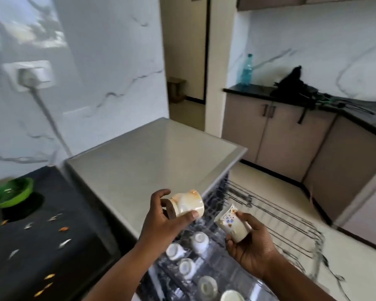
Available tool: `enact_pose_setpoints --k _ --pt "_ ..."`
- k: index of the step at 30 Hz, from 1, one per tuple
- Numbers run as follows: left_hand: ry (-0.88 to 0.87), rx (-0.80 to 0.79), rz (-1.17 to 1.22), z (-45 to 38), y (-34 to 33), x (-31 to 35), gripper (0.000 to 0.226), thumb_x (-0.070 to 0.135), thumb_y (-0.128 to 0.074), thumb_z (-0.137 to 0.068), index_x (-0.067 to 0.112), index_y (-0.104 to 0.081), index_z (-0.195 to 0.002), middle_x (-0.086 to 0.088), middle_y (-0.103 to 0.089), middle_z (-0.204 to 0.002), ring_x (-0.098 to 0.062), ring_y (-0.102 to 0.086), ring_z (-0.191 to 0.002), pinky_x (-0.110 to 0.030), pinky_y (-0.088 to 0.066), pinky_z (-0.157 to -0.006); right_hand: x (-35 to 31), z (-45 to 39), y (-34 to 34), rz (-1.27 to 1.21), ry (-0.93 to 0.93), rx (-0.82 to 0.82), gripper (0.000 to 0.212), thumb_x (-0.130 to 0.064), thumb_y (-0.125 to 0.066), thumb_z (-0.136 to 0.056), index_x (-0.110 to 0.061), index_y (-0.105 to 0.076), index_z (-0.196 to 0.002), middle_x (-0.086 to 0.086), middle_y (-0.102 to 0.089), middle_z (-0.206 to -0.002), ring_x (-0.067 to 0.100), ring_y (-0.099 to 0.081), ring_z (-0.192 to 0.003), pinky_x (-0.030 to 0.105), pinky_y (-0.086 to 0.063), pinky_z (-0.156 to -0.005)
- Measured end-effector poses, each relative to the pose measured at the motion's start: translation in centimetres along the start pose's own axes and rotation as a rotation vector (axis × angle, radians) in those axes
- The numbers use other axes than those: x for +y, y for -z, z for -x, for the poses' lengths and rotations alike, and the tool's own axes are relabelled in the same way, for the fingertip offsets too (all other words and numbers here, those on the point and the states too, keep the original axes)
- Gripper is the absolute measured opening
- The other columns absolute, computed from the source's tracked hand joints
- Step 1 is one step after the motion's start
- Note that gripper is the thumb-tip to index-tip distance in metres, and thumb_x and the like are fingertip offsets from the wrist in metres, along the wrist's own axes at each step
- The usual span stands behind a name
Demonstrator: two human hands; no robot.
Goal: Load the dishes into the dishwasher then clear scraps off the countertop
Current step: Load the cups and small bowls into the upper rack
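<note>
My left hand (161, 218) grips a cream and orange mug (188, 204) on its side, above the front edge of the grey dishwasher top (152, 157). A white cup with a flower print (231, 223) is held tilted in my right hand (250, 250), over the pulled-out upper rack (276, 216). Several white cups (199, 242) stand upside down in that rack below my hands. Scraps (63, 229), orange and pale, lie scattered on the black countertop (41, 246) at the left. A green bowl (10, 193) sits at its far left.
A cord runs from a wall socket (34, 76) down behind the dishwasher. Across the floor, a second black counter (256, 92) carries a blue plastic bottle (246, 70) and a black bag (295, 85). An open doorway (186, 61) lies behind.
</note>
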State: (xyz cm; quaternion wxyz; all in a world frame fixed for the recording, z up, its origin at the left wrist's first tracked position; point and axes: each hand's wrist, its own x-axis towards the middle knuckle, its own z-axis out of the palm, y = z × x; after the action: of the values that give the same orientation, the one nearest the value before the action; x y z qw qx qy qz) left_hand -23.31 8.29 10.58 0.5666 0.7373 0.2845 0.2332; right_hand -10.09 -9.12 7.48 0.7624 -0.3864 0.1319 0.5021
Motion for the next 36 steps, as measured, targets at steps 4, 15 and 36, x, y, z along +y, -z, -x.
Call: enact_pose_setpoints --k 4,15,36 --pt "0.055 -0.130 -0.057 -1.7 -9.1 -1.2 0.081 0.061 -0.081 -0.039 0.041 -0.043 -0.107 0.002 -0.062 -0.103 -0.016 -0.065 -0.089 -0.041 -0.056 -0.078 -5.2 0.1 7.7 -0.080 0.029 0.113 0.039 -0.022 -0.065 -0.069 -0.001 -0.057 -0.101 0.017 -0.056 -0.073 0.021 -0.047 -0.043 0.024 -0.048 -0.040" --pt "0.171 -0.317 -0.427 -5.5 -17.1 -8.8 0.077 0.051 -0.084 -0.049 0.039 -0.047 -0.115 0.005 -0.053 -0.116 -0.016 -0.059 -0.098 -0.041 -0.057 -0.076 -6.3 -2.6 17.7 -0.167 -0.041 0.263 0.049 -0.009 -0.065 -0.068 0.005 -0.052 -0.113 0.021 -0.061 -0.076 0.023 -0.051 -0.050 0.028 -0.051 -0.043" --pt "0.207 -0.693 -0.943 -10.7 -21.5 -25.3 0.077 0.040 -0.083 -0.068 0.021 -0.036 -0.125 -0.006 -0.048 -0.117 -0.022 -0.055 -0.098 -0.037 -0.051 -0.078 2.2 -16.5 17.5 1.736 -0.187 0.409 0.072 -0.030 -0.069 -0.086 -0.016 -0.023 -0.139 0.014 -0.030 -0.134 0.036 -0.058 -0.110 0.040 -0.053 -0.078"
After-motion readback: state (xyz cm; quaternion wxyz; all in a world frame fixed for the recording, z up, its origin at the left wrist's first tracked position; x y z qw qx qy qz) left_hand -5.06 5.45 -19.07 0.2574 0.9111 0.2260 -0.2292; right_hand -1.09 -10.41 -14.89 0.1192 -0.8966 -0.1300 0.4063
